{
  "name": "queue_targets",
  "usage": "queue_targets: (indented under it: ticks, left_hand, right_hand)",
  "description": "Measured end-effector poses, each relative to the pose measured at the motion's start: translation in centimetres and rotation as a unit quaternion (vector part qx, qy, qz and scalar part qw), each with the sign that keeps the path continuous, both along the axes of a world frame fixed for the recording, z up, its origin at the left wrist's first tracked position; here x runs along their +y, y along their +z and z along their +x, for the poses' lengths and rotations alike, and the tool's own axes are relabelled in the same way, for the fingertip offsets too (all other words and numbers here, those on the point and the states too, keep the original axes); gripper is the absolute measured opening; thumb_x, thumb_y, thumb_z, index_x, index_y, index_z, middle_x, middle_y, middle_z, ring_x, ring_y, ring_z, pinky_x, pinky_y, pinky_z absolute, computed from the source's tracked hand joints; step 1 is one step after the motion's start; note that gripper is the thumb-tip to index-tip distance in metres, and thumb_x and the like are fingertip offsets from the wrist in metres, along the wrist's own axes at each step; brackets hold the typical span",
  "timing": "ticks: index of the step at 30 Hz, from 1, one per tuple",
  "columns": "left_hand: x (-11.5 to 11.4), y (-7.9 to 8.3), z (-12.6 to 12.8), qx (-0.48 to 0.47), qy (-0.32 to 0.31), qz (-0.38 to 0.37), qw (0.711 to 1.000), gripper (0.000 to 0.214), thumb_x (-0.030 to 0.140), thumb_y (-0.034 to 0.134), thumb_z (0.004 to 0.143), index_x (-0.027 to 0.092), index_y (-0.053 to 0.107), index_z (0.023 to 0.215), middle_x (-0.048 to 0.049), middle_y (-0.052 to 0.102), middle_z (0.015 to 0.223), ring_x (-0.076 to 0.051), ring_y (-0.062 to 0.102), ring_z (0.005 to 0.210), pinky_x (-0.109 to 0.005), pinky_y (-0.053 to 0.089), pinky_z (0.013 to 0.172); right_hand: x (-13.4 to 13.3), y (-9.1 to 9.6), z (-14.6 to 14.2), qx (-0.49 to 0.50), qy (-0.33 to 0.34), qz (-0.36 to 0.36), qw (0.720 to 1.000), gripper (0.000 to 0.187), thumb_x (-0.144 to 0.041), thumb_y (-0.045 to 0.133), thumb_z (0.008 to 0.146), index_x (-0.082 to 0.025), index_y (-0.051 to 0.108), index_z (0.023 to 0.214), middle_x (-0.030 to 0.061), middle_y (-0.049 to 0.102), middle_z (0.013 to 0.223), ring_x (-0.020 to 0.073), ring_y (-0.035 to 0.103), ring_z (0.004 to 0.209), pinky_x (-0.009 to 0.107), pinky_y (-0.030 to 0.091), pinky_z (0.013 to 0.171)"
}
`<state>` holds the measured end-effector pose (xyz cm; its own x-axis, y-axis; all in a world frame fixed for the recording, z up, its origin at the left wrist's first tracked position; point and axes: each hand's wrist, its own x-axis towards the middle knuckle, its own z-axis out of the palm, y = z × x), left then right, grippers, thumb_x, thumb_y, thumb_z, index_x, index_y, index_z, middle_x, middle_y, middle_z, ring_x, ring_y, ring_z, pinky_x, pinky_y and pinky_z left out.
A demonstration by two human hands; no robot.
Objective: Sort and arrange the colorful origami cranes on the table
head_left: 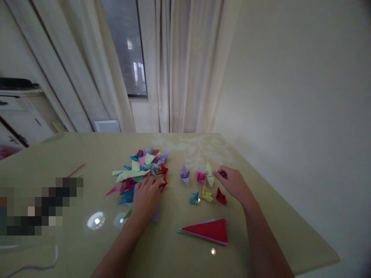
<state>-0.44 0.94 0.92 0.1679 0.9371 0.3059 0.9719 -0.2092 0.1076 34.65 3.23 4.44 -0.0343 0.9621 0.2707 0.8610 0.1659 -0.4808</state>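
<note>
Several folded paper cranes (131,174) in many colours lie in a loose pile left of centre. My left hand (147,195) rests palm down on the near right part of the pile, fingers bent and slightly apart. A red paper crane (165,174) is by its fingertips. My right hand (232,181) is closed, thumb and index finger pinched at the right edge of a pale green folded paper piece (209,174). Beside that piece are a pink one (201,177), a purple one (184,175), a yellow one (206,194), a blue one (194,198) and a red one (221,196).
Flat folded paper triangles (205,231), red on top, lie near me between my forearms. A thin pink stick (76,170) and a white cord (37,266) are on the left of the glossy table (275,216). Curtains and a wall stand behind.
</note>
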Motion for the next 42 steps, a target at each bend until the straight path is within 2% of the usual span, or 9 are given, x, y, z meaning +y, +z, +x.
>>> queue_targets:
  ticks: [9, 13, 19, 25, 29, 32, 36, 38, 42]
  left_hand:
    - [-2.1, -1.9, 5.7, -0.134, -0.166, -0.066, 0.975, 0.026, 0.01, 0.055, 0.101, 0.025, 0.076, 0.106, -0.006, 0.077, 0.107, -0.022, 0.075, 0.099, -0.031, 0.058, 0.085]
    - [-1.6, -1.7, 4.9, -0.124, -0.127, -0.034, 0.984, 0.036, 0.006, 0.05, 0.101, 0.023, 0.074, 0.123, -0.0104, 0.077, 0.118, -0.027, 0.073, 0.111, -0.038, 0.058, 0.093]
    - [0.4, -2.3, 2.6, -0.043, -0.029, 0.03, 0.998, 0.039, 0.022, 0.06, 0.102, 0.022, 0.068, 0.141, -0.018, 0.067, 0.145, -0.04, 0.063, 0.129, -0.06, 0.05, 0.108]
    - [1.3, -2.6, 2.8, -0.069, -0.043, 0.044, 0.996, 0.029, 0.019, 0.056, 0.103, 0.015, 0.075, 0.125, -0.0166, 0.076, 0.127, -0.037, 0.069, 0.118, -0.056, 0.054, 0.1]
    - [0.6, -1.8, 2.4, -0.14, -0.118, 0.145, 0.972, 0.031, 0.013, 0.053, 0.104, 0.019, 0.074, 0.127, -0.013, 0.078, 0.126, -0.029, 0.072, 0.114, -0.046, 0.056, 0.098]
    - [-0.9, -0.7, 2.6, -0.197, -0.267, 0.239, 0.912, 0.032, 0.01, 0.052, 0.105, 0.022, 0.072, 0.128, -0.0104, 0.078, 0.128, -0.022, 0.074, 0.105, -0.038, 0.055, 0.092]
    - [-2.7, 0.5, 3.9, -0.213, -0.378, 0.255, 0.864, 0.023, 0.012, 0.054, 0.107, 0.02, 0.071, 0.119, -0.0095, 0.08, 0.127, -0.018, 0.075, 0.096, -0.033, 0.054, 0.083]
    - [-3.2, 0.8, 4.5, -0.215, -0.39, 0.246, 0.861, 0.021, 0.013, 0.054, 0.107, 0.02, 0.07, 0.119, -0.0091, 0.08, 0.127, -0.018, 0.075, 0.097, -0.033, 0.055, 0.083]
    - [-3.3, 0.4, 5.0, -0.239, -0.381, 0.231, 0.863, 0.021, 0.013, 0.052, 0.108, 0.02, 0.07, 0.115, -0.008, 0.081, 0.123, -0.018, 0.074, 0.094, -0.033, 0.055, 0.083]
  right_hand:
    - [-0.1, -0.1, -2.7, -0.011, 0.033, 0.027, 0.999, 0.035, -0.047, 0.053, 0.098, -0.022, 0.059, 0.073, 0.0026, 0.063, 0.066, 0.0179, 0.057, 0.062, 0.029, 0.036, 0.062]
    - [-0.1, -0.2, -2.8, -0.005, 0.03, 0.048, 0.998, 0.039, -0.05, 0.051, 0.098, -0.022, 0.058, 0.072, 0.0017, 0.06, 0.063, 0.0168, 0.052, 0.058, 0.029, 0.034, 0.06]
    - [-0.2, -0.4, -3.6, 0.012, 0.02, 0.076, 0.997, 0.044, -0.055, 0.049, 0.099, -0.023, 0.055, 0.069, 0.0002, 0.055, 0.059, 0.0165, 0.049, 0.056, 0.029, 0.034, 0.06]
    - [-0.3, -0.7, -4.0, 0.033, 0.03, 0.077, 0.996, 0.045, -0.055, 0.051, 0.098, -0.023, 0.053, 0.066, -0.0005, 0.054, 0.058, 0.0154, 0.046, 0.055, 0.029, 0.033, 0.059]
    - [-0.3, -0.5, -4.7, 0.128, 0.058, 0.054, 0.989, 0.048, -0.06, 0.056, 0.098, -0.021, 0.061, 0.071, 0.0001, 0.055, 0.062, 0.0166, 0.049, 0.059, 0.029, 0.038, 0.06]
    - [-0.5, -0.6, -5.8, 0.268, 0.14, -0.035, 0.952, 0.051, -0.068, 0.059, 0.096, -0.019, 0.074, 0.096, 0.0058, 0.069, 0.083, 0.0198, 0.061, 0.071, 0.029, 0.047, 0.065]
    - [-1.2, -1.5, -7.2, 0.417, 0.268, -0.174, 0.851, 0.062, -0.071, 0.061, 0.097, -0.023, 0.07, 0.135, 0.013, 0.072, 0.123, 0.0254, 0.069, 0.103, 0.037, 0.056, 0.086]
    - [-1.5, -1.7, -7.5, 0.45, 0.286, -0.193, 0.824, 0.057, -0.068, 0.069, 0.094, -0.024, 0.074, 0.13, 0.0109, 0.073, 0.116, 0.0239, 0.069, 0.1, 0.037, 0.055, 0.09]
    - [-1.7, -1.3, -7.3, 0.447, 0.306, -0.155, 0.826, 0.037, -0.056, 0.086, 0.084, -0.021, 0.081, 0.095, 0.0051, 0.072, 0.095, 0.0206, 0.067, 0.092, 0.034, 0.053, 0.09]
